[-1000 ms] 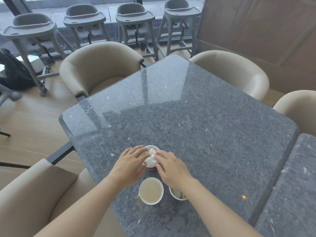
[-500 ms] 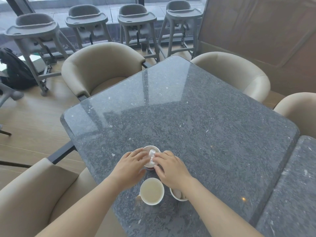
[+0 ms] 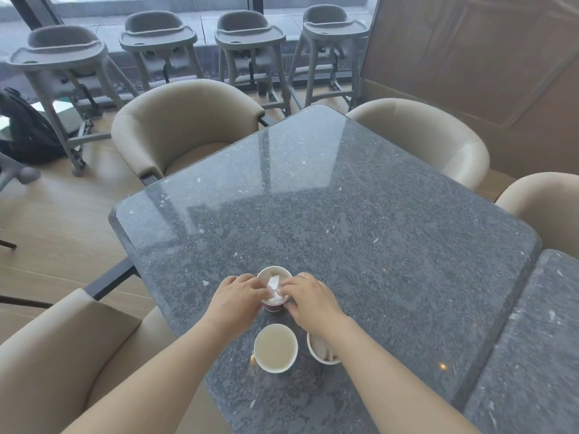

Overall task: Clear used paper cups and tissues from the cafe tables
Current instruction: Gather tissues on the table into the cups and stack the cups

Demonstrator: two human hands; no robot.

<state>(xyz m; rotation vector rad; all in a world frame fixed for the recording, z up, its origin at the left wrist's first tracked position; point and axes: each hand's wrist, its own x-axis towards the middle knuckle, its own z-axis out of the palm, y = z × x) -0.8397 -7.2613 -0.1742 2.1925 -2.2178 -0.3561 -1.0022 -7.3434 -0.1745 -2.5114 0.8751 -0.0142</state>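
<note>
Three paper cups stand near the front edge of a dark speckled stone table [image 3: 344, 214]. The farthest, a red-sided cup [image 3: 273, 305], has a crumpled white tissue [image 3: 273, 289] inside it. My left hand [image 3: 233, 300] rests against the cup's left side, fingers on its rim. My right hand [image 3: 308, 300] is at the cup's right rim, its fingertips touching the tissue. Nearer me stands an empty white cup [image 3: 275, 348]. A third cup [image 3: 319, 347] to its right is partly hidden under my right wrist.
Beige armchairs surround the table: one far left [image 3: 185, 126], one far right [image 3: 423, 136], one at the right edge [image 3: 545, 205], one near left [image 3: 62, 355]. A second stone table [image 3: 532, 355] abuts on the right. Several grey high chairs [image 3: 250, 48] line the window; a black backpack [image 3: 25, 126] lies at left.
The tissue has sunk deeper into the red cup between my fingertips. Both hands stay at the cup's rim, barely moved.
</note>
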